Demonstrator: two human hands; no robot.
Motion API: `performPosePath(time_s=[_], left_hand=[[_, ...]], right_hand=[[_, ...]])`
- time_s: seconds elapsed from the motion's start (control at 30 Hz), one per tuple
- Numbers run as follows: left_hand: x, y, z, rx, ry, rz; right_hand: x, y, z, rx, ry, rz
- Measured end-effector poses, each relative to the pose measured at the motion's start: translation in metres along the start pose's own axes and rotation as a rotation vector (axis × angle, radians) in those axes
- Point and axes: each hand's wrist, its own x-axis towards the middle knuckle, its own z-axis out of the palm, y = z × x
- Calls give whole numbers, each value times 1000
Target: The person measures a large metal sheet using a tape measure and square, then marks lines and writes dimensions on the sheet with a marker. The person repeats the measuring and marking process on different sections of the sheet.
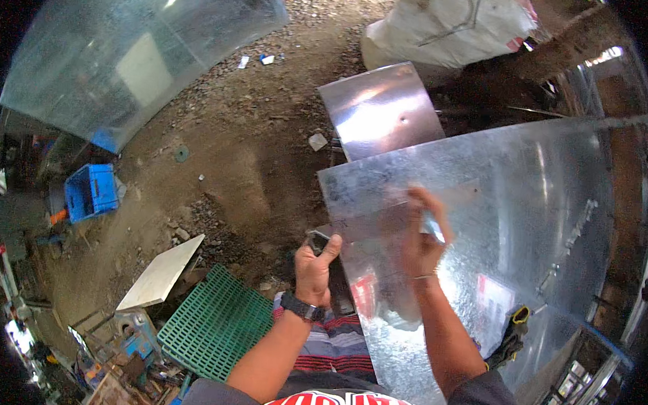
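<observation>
A large shiny metal sheet (pixel 488 183) spreads out in front of me and to my right. By its left edge, my left hand (pixel 314 270) is closed around a small, dark, squarish thing (pixel 317 241) with a lighter rim, its kind unclear. My right hand (pixel 424 246) is over the sheet, smeared by motion, with its fingers bent around a small pale-bluish thing (pixel 432 227) that I cannot make out. Beyond the sheet's far edge, a smaller metal plate (pixel 381 113) catches a bright glare.
Another big metal sheet (pixel 202 17) stands at the far left. A blue crate (pixel 92 192), a pale board (pixel 161 274) and a green plastic grating (pixel 216 326) are on my left. A bulky white sack (pixel 446 28) sits at the back. Dirt ground (pixel 237 167) with gravel lies between.
</observation>
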Motion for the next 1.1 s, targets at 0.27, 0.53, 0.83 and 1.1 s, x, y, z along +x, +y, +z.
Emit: performPosePath(time_s=[0.27, 0.53, 0.83, 1.1], left_hand=[[9, 9, -1, -15, -40, 34], [19, 10, 1, -91, -82, -5], [15, 20, 8, -41, -50, 14], [14, 23, 8, -20, -31, 1]], right_hand=[[-8, 51, -45, -559, 132, -251], [-13, 51, -55, -585, 69, -148], [-14, 53, -56, -600, 73, -151], [-14, 53, -55, -555, 85, -121]])
